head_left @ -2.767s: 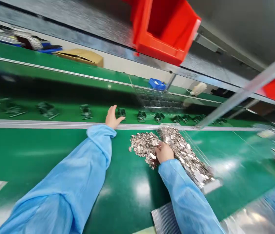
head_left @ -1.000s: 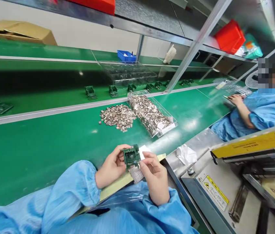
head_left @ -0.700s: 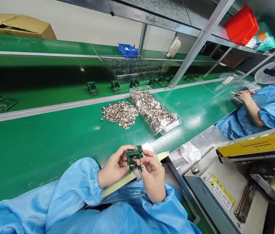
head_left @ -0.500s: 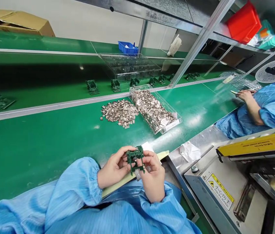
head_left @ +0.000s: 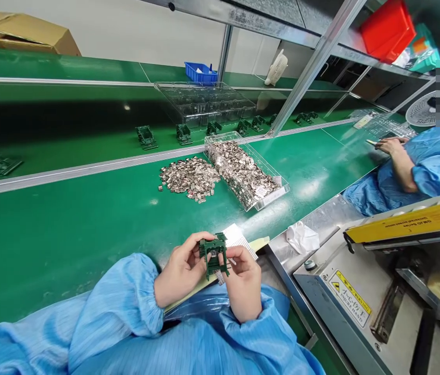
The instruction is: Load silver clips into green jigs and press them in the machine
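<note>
A small green plastic frame (head_left: 215, 243) with openings and legs is held up near the table's front edge. My left hand (head_left: 180, 273) is closed around its left side, with the thumb at the front. At its right side, the fingers of my right hand (head_left: 243, 281) are bent and pressed together against the frame; whether a small part is also between them is hidden. Just behind my right hand lies a white ribbed sheet (head_left: 239, 237), with a pale yellow strip (head_left: 261, 242) under it. Farther forward sits a pile of small metal pieces (head_left: 190, 177).
Right of the pile stands a clear tray (head_left: 272, 199) full of metal pieces. Similar green frames (head_left: 146, 136) line the belt behind the metal rail (head_left: 126, 162). A machine (head_left: 337, 291) and a white cloth (head_left: 303, 238) are at right, near a co-worker's arm (head_left: 403, 164).
My right fingers have drawn slightly back from the frame's opening to its right side. More of the white ribbed sheet shows. The view has shifted a little.
</note>
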`<state>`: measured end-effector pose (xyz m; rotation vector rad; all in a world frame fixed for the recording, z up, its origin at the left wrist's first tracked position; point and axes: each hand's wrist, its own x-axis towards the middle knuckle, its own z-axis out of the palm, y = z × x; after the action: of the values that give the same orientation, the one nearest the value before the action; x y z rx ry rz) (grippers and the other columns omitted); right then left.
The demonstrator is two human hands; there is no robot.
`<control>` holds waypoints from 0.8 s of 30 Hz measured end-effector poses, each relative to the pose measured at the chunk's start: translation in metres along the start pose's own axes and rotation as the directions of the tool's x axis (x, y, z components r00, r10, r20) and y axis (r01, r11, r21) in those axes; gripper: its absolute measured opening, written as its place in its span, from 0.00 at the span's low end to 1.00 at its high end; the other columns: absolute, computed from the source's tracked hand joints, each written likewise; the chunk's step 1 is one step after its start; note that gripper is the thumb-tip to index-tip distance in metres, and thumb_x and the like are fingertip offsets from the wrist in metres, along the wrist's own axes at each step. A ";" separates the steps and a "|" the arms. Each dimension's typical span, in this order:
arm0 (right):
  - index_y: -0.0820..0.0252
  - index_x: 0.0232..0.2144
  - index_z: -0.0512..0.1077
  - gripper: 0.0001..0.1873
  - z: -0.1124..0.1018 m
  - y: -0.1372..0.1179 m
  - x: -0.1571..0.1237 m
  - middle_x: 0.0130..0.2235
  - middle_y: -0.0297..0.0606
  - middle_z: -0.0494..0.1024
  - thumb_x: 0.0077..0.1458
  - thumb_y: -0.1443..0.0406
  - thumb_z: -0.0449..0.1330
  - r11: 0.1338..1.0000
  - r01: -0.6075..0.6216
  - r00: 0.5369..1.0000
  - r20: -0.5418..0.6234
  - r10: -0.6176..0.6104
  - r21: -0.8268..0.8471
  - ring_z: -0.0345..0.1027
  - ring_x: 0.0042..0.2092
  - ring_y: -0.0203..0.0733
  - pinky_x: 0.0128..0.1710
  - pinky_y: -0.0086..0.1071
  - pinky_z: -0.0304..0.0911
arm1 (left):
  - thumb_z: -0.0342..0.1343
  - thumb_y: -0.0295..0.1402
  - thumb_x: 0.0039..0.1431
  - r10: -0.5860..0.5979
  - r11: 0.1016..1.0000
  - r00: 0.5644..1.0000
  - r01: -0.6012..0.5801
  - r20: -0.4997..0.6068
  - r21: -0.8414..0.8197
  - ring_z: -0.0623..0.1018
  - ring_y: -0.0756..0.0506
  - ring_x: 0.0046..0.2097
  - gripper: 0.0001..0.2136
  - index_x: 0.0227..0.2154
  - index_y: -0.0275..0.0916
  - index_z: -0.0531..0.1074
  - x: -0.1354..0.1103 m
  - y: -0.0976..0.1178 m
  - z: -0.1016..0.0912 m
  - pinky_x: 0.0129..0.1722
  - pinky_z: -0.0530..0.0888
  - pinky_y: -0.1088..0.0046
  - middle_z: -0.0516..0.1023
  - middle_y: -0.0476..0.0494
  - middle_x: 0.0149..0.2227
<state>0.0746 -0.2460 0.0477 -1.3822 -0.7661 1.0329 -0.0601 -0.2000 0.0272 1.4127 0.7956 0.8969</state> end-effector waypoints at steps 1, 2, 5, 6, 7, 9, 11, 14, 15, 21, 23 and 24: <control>0.59 0.25 0.71 0.12 0.000 0.000 -0.001 0.24 0.33 0.74 0.42 0.61 0.69 1.000 0.004 1.000 -0.010 -0.004 0.014 0.67 0.27 0.38 0.27 0.29 0.65 | 0.54 0.39 0.61 -0.002 1.000 1.000 0.002 -0.001 0.002 0.73 0.48 0.31 0.14 0.49 0.45 0.66 -0.001 0.001 0.000 0.31 0.73 0.73 0.72 0.47 0.33; 0.59 0.24 0.71 0.12 0.001 0.000 -0.002 0.24 0.33 0.73 0.41 0.61 0.69 1.000 0.007 1.000 -0.019 -0.007 0.028 0.66 0.26 0.37 0.26 0.28 0.64 | 0.54 0.39 0.61 -0.002 1.000 1.000 0.002 -0.002 0.007 0.73 0.48 0.31 0.14 0.49 0.45 0.66 -0.002 0.002 0.001 0.31 0.73 0.73 0.72 0.47 0.33; 0.59 0.23 0.71 0.11 0.000 0.001 -0.006 0.23 0.32 0.73 0.40 0.62 0.70 0.997 0.008 0.999 -0.040 -0.005 0.075 0.64 0.25 0.35 0.24 0.27 0.62 | 0.54 0.37 0.61 0.015 0.999 1.000 -0.015 0.006 0.051 0.73 0.48 0.32 0.14 0.49 0.45 0.66 -0.006 0.006 0.002 0.31 0.72 0.74 0.74 0.47 0.33; 0.59 0.23 0.71 0.11 -0.001 0.003 -0.008 0.23 0.32 0.73 0.40 0.63 0.70 0.996 0.008 0.999 -0.047 -0.004 0.092 0.64 0.25 0.35 0.25 0.26 0.62 | 0.54 0.37 0.61 0.019 0.997 1.000 -0.020 0.008 0.077 0.73 0.48 0.32 0.14 0.49 0.45 0.66 -0.008 0.007 0.003 0.31 0.72 0.75 0.74 0.47 0.33; 0.60 0.23 0.71 0.11 -0.002 0.004 -0.011 0.23 0.32 0.73 0.40 0.63 0.70 0.994 0.012 0.998 -0.057 -0.005 0.106 0.64 0.26 0.35 0.25 0.26 0.62 | 0.54 0.36 0.61 0.022 0.994 1.000 -0.023 0.009 0.106 0.74 0.48 0.32 0.14 0.49 0.44 0.66 -0.009 0.009 0.003 0.31 0.71 0.75 0.74 0.47 0.33; 0.59 0.24 0.71 0.10 -0.005 0.007 -0.016 0.23 0.32 0.73 0.41 0.64 0.69 0.991 0.019 0.997 -0.073 -0.009 0.133 0.64 0.26 0.35 0.26 0.26 0.63 | 0.53 0.36 0.61 0.023 0.988 1.000 -0.025 0.014 0.151 0.73 0.49 0.32 0.13 0.48 0.42 0.67 -0.012 0.012 0.005 0.30 0.71 0.76 0.75 0.47 0.33; 0.59 0.24 0.70 0.10 -0.008 0.009 -0.022 0.23 0.31 0.73 0.42 0.65 0.69 0.986 0.027 0.996 -0.090 -0.012 0.166 0.64 0.26 0.34 0.26 0.25 0.62 | 0.53 0.35 0.61 0.022 0.985 0.999 -0.027 0.033 0.169 0.73 0.50 0.32 0.13 0.48 0.41 0.66 -0.014 0.015 0.010 0.30 0.70 0.77 0.74 0.47 0.32; 0.59 0.23 0.70 0.10 -0.016 0.012 -0.032 0.24 0.30 0.72 0.43 0.67 0.69 0.976 0.069 0.989 -0.142 -0.040 0.205 0.63 0.27 0.33 0.27 0.24 0.61 | 0.53 0.34 0.62 0.018 0.987 0.996 -0.031 0.084 0.155 0.72 0.51 0.30 0.13 0.48 0.40 0.66 -0.017 0.020 0.021 0.29 0.70 0.78 0.74 0.49 0.29; 0.59 0.23 0.70 0.10 -0.019 0.013 -0.036 0.25 0.29 0.71 0.43 0.67 0.69 0.974 0.092 0.985 -0.165 -0.057 0.209 0.63 0.28 0.33 0.28 0.24 0.61 | 0.53 0.34 0.61 0.016 0.988 0.995 -0.031 0.101 0.149 0.72 0.51 0.29 0.12 0.48 0.40 0.66 -0.018 0.021 0.025 0.29 0.70 0.78 0.74 0.49 0.29; 0.58 0.29 0.71 0.09 -0.045 0.031 -0.051 0.29 0.32 0.73 0.51 0.62 0.67 0.962 0.133 0.960 -0.272 -0.066 0.237 0.66 0.31 0.34 0.32 0.26 0.64 | 0.55 0.32 0.60 -0.002 1.000 0.973 -0.003 0.229 0.021 0.77 0.50 0.34 0.12 0.46 0.39 0.67 -0.012 0.022 0.041 0.32 0.73 0.79 0.76 0.45 0.37; 0.58 0.32 0.70 0.10 -0.053 0.043 -0.050 0.30 0.33 0.74 0.54 0.58 0.65 0.959 0.136 0.932 -0.360 -0.038 0.250 0.67 0.32 0.35 0.33 0.28 0.65 | 0.56 0.32 0.59 0.003 1.000 0.977 0.000 0.212 -0.012 0.77 0.49 0.37 0.13 0.46 0.39 0.66 0.003 0.018 0.039 0.35 0.74 0.77 0.76 0.44 0.39; 0.58 0.33 0.70 0.12 -0.056 0.051 -0.048 0.30 0.34 0.74 0.54 0.56 0.64 0.964 0.121 0.922 -0.388 -0.020 0.238 0.68 0.32 0.36 0.33 0.30 0.66 | 0.56 0.32 0.59 0.011 1.000 0.984 -0.008 0.175 -0.018 0.77 0.49 0.38 0.14 0.47 0.39 0.65 0.014 0.015 0.039 0.36 0.75 0.76 0.76 0.44 0.39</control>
<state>0.1004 -0.3174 0.0000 -1.2663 -0.3729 0.7417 -0.0199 -0.2067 0.0434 1.4592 0.6470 0.7726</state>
